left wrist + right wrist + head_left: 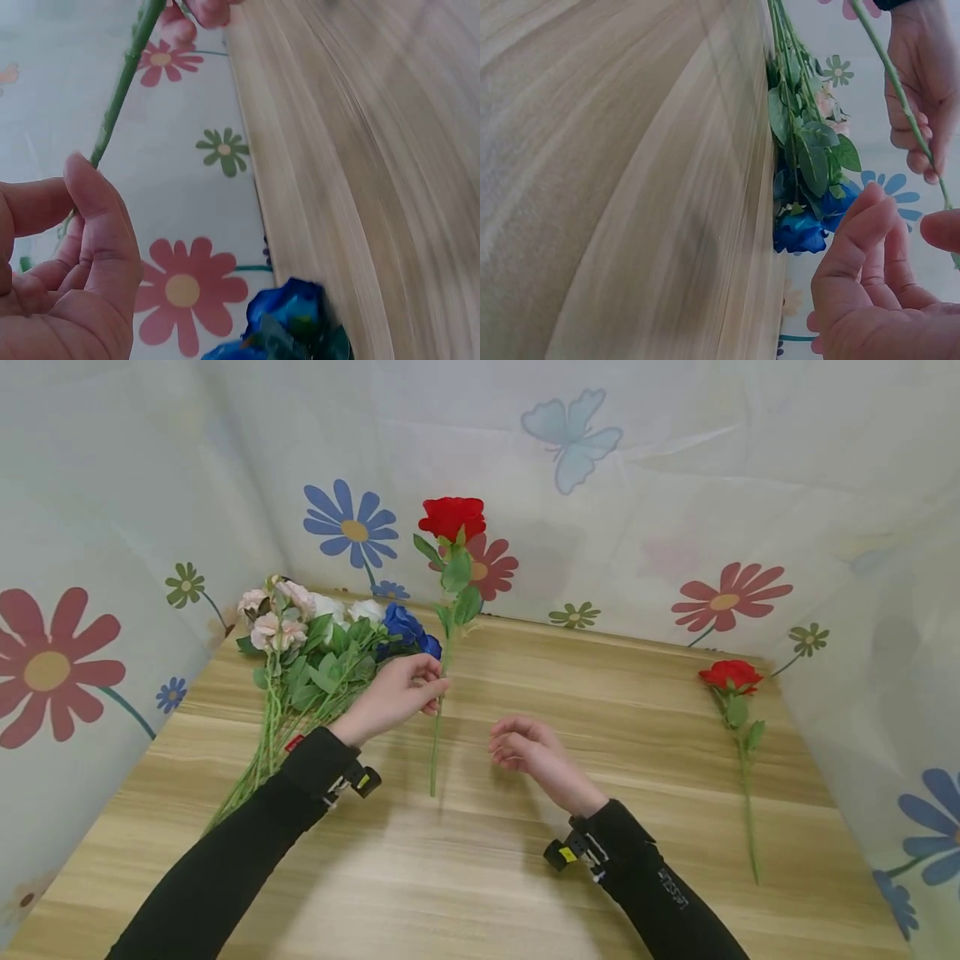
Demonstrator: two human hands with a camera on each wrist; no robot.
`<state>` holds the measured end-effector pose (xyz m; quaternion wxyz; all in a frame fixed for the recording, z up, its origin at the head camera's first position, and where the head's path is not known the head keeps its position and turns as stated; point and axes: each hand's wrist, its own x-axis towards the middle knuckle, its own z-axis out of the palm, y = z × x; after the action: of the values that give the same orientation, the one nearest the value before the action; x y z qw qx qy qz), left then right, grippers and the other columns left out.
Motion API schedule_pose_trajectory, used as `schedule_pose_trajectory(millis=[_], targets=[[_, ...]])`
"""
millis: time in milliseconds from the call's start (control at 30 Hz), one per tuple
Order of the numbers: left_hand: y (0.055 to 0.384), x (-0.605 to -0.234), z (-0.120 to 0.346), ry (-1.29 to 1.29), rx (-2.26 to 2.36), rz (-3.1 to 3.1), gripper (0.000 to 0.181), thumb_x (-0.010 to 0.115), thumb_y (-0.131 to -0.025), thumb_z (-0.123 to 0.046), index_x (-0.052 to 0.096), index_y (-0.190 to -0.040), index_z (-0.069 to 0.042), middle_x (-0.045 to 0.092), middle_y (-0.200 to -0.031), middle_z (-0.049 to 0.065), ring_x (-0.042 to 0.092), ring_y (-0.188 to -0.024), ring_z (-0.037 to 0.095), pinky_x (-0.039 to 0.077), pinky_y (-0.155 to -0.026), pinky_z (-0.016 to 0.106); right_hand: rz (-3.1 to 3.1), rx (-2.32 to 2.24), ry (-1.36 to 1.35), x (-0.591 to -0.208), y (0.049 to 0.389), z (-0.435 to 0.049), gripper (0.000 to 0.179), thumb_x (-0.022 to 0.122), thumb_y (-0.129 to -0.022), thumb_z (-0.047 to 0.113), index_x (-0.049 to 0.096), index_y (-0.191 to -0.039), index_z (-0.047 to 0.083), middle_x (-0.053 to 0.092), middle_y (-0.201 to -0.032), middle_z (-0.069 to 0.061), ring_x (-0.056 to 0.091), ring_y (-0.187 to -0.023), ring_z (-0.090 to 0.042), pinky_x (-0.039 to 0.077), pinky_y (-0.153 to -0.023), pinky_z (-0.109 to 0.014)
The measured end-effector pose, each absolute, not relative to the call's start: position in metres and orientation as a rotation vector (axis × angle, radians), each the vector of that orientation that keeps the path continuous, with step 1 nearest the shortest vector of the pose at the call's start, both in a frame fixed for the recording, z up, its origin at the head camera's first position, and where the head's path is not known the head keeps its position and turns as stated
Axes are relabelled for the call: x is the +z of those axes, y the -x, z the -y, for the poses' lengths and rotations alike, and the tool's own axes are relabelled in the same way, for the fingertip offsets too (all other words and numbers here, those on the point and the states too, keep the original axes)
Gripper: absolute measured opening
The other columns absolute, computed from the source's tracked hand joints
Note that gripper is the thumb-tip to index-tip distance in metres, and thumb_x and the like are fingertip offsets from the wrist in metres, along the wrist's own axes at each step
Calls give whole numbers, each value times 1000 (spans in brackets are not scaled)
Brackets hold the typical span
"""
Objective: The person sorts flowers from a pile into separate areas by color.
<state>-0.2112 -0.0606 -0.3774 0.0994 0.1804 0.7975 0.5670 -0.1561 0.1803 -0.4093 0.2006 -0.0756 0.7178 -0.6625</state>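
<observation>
A red artificial rose (453, 518) stands nearly upright above the table, its green stem (120, 97) pinched between the thumb and fingers of my left hand (397, 693). Leaves show along the upper stem, and the lower end points down. Nothing is in my right hand (536, 756), which hovers to the right of the stem with loosely bent fingers. In the right wrist view my right hand (877, 292) is close to the camera, and the left hand (922, 82) with the stem is behind it.
On the table's left lies a bunch of pink flowers (279, 631), white flowers (366, 610) and blue roses (405, 625), stems toward me. Another red rose (731, 677) lies at the right on the wooden table (600, 693). A printed curtain (637, 527) surrounds the table.
</observation>
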Motion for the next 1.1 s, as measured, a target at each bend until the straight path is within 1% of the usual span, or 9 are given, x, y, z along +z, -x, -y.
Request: schedule_pose_trajectory(millis=[167, 267, 400, 500, 667, 767, 900, 1000, 1100], targets=[[211, -379, 46, -560, 1726, -2289, 17, 57, -95, -15, 55, -103, 0, 58, -89, 15, 63, -76, 33, 54, -75, 46, -1980, -1819, 254, -410, 155, -179, 37, 42, -99, 13, 43, -124, -14, 55, -108, -23, 58, -94, -31, 48, -86, -41], [212, -380, 39, -619, 1705, -2305, 17, 57, -95, -16, 58, -102, -1, 62, -89, 13, 62, -82, 36, 53, -75, 41, -1928, -1836, 260, -410, 155, -178, 38, 39, -101, 15, 41, -125, -14, 54, -112, -27, 57, -99, -34, 47, -91, -44], [213, -381, 33, -677, 1656, -2337, 17, 58, -95, -20, 60, -101, -4, 66, -92, 12, 61, -89, 36, 50, -76, 36, -1827, -1893, 242, -409, 155, -176, 37, 36, -102, 15, 40, -126, -13, 54, -113, -24, 57, -101, -30, 46, -94, -42], [213, -382, 28, -673, 1650, -2326, 17, 59, -95, -21, 61, -100, -5, 67, -93, 11, 61, -93, 35, 49, -76, 36, -1750, -1939, 233, -408, 154, -174, 36, 38, -101, 13, 38, -127, -13, 56, -109, -18, 58, -98, -24, 47, -93, -39], [214, -390, 20, -689, 1641, -2321, 18, 59, -95, -21, 62, -98, -4, 66, -89, 8, 62, -91, 35, 47, -70, 32, -1738, -1914, 297, -407, 152, -172, 43, 44, -100, 16, 35, -130, -13, 57, -109, -17, 59, -97, -22, 46, -89, -38], [215, -394, 15, -730, 1629, -2344, 19, 59, -94, -20, 63, -97, -1, 66, -87, 9, 63, -87, 34, 47, -68, 31, -1834, -1848, 373, -407, 151, -171, 45, 45, -100, 19, 36, -131, -13, 56, -111, -25, 59, -96, -23, 46, -87, -39], [214, -398, 10, -745, 1605, -2408, 16, 61, -93, -18, 64, -94, -2, 66, -83, 8, 64, -81, 33, 46, -65, 29, -1978, -1765, 448, -410, 150, -170, 40, 45, -101, 18, 39, -127, -11, 54, -110, -34, 59, -94, -31, 46, -81, -40], [214, -401, 7, -757, 1586, -2454, 12, 62, -92, -16, 64, -90, -5, 66, -81, 7, 63, -77, 32, 44, -59, 26, -2043, -1727, 475, -412, 150, -170, 33, 45, -100, 12, 41, -124, -11, 57, -103, -32, 59, -89, -34, 46, -72, -35], [213, -403, 6, -785, 1556, -2494, 11, 62, -92, -16, 63, -86, -7, 66, -80, 8, 62, -72, 29, 41, -56, 26, -2060, -1714, 478, -413, 150, -171, 30, 44, -100, 7, 42, -123, -12, 58, -94, -27, 59, -83, -33, 45, -65, -29]])
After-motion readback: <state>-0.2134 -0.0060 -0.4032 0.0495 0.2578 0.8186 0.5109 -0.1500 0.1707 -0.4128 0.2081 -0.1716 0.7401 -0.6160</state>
